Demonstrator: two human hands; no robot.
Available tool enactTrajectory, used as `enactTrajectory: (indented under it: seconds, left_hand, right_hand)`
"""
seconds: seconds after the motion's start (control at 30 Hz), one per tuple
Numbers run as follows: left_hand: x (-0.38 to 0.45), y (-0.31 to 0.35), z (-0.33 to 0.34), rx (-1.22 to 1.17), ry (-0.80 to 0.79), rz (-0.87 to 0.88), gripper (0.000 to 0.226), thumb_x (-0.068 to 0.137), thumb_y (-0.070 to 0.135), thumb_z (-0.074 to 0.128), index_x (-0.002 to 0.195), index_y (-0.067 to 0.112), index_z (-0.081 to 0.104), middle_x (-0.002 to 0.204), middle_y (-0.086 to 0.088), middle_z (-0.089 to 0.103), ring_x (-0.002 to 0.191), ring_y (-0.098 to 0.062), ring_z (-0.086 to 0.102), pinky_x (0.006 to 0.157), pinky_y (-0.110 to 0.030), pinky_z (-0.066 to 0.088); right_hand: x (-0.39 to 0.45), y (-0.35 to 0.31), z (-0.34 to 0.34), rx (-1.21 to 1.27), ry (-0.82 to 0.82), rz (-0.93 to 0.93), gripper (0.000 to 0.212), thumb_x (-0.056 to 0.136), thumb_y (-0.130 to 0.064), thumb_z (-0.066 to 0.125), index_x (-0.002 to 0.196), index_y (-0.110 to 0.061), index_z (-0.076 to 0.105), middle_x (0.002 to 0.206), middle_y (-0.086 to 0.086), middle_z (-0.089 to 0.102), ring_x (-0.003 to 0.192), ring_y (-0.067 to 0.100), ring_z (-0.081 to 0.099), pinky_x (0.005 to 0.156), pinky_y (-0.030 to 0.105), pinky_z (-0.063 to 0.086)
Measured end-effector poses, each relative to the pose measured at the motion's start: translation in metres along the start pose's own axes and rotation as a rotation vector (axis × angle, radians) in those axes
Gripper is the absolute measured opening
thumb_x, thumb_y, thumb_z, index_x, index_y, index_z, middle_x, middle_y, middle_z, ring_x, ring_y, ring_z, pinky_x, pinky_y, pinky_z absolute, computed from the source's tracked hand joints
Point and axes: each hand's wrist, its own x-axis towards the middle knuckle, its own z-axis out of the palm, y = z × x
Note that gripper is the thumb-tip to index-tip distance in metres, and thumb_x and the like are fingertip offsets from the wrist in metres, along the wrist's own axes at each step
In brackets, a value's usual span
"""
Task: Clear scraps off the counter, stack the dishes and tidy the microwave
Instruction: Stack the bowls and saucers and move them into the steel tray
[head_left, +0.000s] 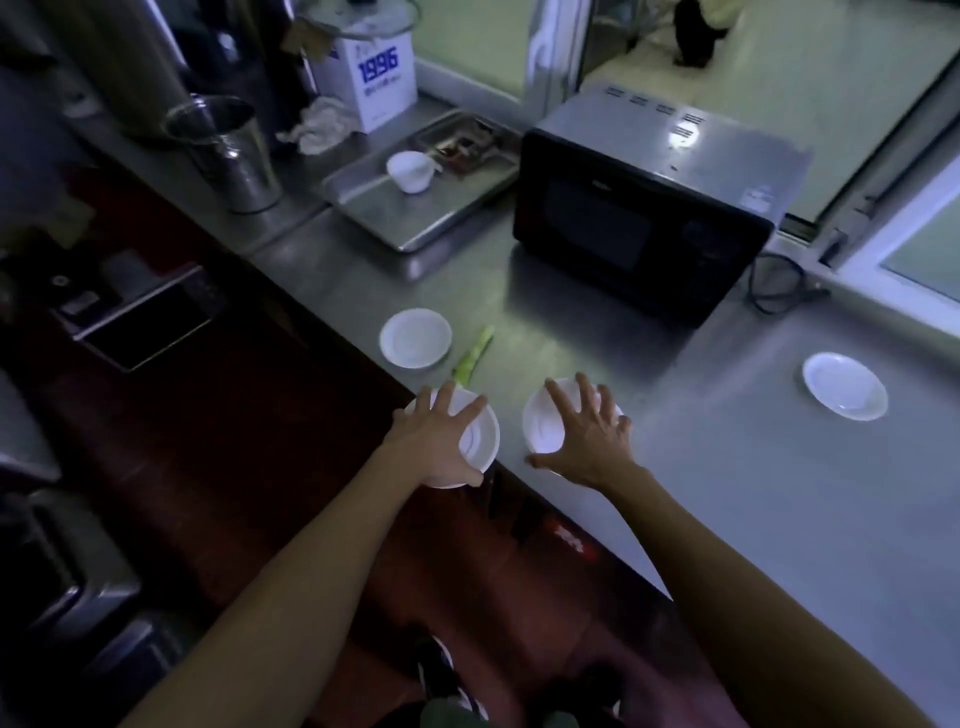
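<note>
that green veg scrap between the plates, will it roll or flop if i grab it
The green stalk scrap looks long, thin and flat on the steel counter, so it probably won't roll. Likely light and somewhat limp, so it may droop from a pinch. It lies beside the saucer, so sweeping could nudge that.

Left hand (439, 434): at the counter (727, 467) front edge, palm down, fingers spread, thumb hooked at the near side; bare forearm reaching in from lower left. Right hand (587, 434): just beside it, further in over the counter, palm down, fingers splayed and arched, thumb stretched left; bare forearm from lower right.
</note>
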Motion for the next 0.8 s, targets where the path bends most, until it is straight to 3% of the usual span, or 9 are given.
enactTrajectory:
  seconds: [0.4, 0.8]
  left_hand:
    - [-0.031, -0.154, -0.032, -0.082, 0.067, -0.209, 0.116, 0.063, 0.071, 0.067, 0.153, 0.047, -0.002, 0.164, -0.002, -0.009, 0.149, -0.036, -0.006, 0.110, -0.063, 0.026]
    - [0.078, -0.255, -0.085, -0.040, 0.036, -0.227, 0.116, 0.060, 0.071, 0.068, 0.152, 0.048, 0.000, 0.161, -0.003, -0.002, 0.148, -0.035, -0.001, 0.108, -0.062, 0.029]
  right_hand:
    - [0.084, -0.160, -0.041, -0.030, 0.018, -0.225, 0.119, 0.065, -0.075, 0.072, 0.156, -0.039, 0.004, 0.165, 0.006, -0.003, 0.149, 0.043, 0.004, 0.108, 0.066, 0.029]
    - [0.243, -0.207, -0.040, 0.031, -0.009, -0.207, 0.121, 0.059, -0.083, 0.068, 0.154, -0.043, 0.005, 0.165, 0.001, -0.003, 0.149, 0.040, 0.004, 0.108, 0.066, 0.027]
